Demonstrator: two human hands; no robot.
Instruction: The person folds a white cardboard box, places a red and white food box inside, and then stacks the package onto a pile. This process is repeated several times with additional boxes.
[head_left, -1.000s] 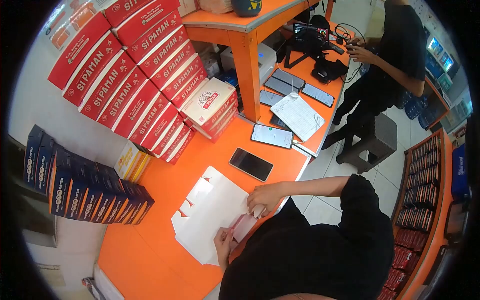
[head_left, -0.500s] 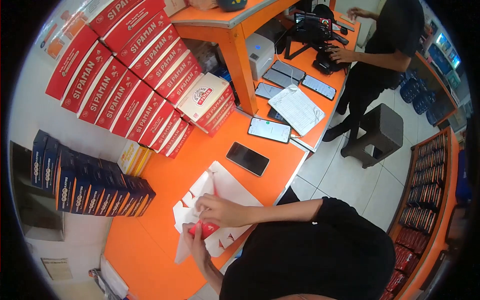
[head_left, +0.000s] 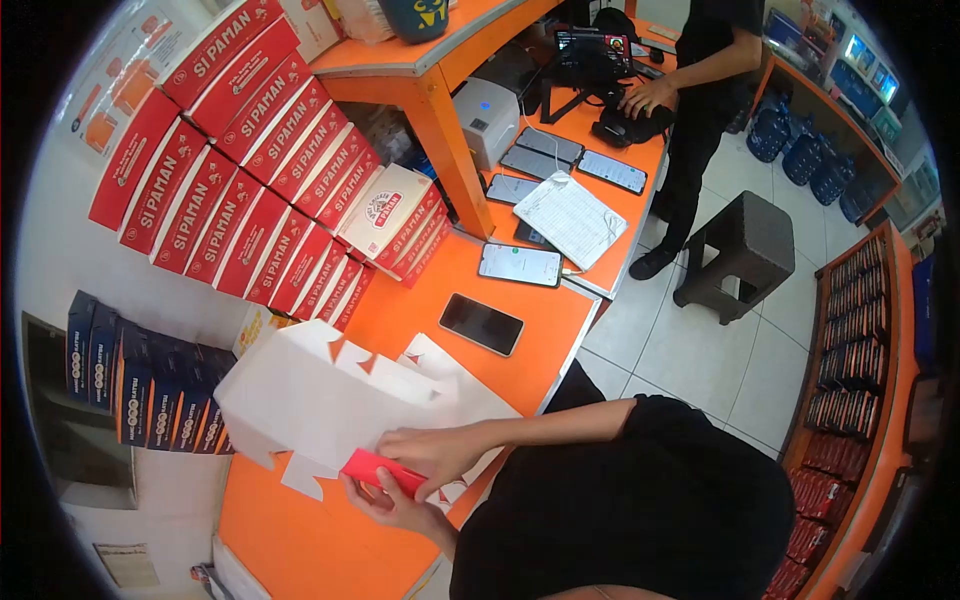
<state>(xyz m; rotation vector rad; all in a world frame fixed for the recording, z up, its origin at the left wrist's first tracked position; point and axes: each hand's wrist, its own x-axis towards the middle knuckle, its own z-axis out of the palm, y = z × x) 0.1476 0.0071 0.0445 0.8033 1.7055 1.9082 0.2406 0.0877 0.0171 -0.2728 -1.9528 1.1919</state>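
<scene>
A white cardboard box blank (head_left: 315,390) with a red outer side is raised and partly folded over the table. My left hand (head_left: 395,503) grips its red panel from below, thumb on the red face. On the panel's upper and right side, my right hand (head_left: 440,455) is closed around the folded edge, some of its fingers hidden. Beneath lies another flat white blank (head_left: 480,385) with notched edges. A dark-screened phone (head_left: 481,324) rests just beyond it on the orange table.
Stacked red boxes (head_left: 240,180) and dark blue boxes (head_left: 160,385) stand at the left. Several phones, a paper sheet (head_left: 572,220) and a white printer (head_left: 487,120) sit farther back. Another person's hand (head_left: 648,97) is over black equipment. A stool (head_left: 742,255) stands on the floor.
The box blank has been lifted and opened out to the left, its white inside now broadly visible. Both my hands have shifted along the red panel. The other person has moved left in view.
</scene>
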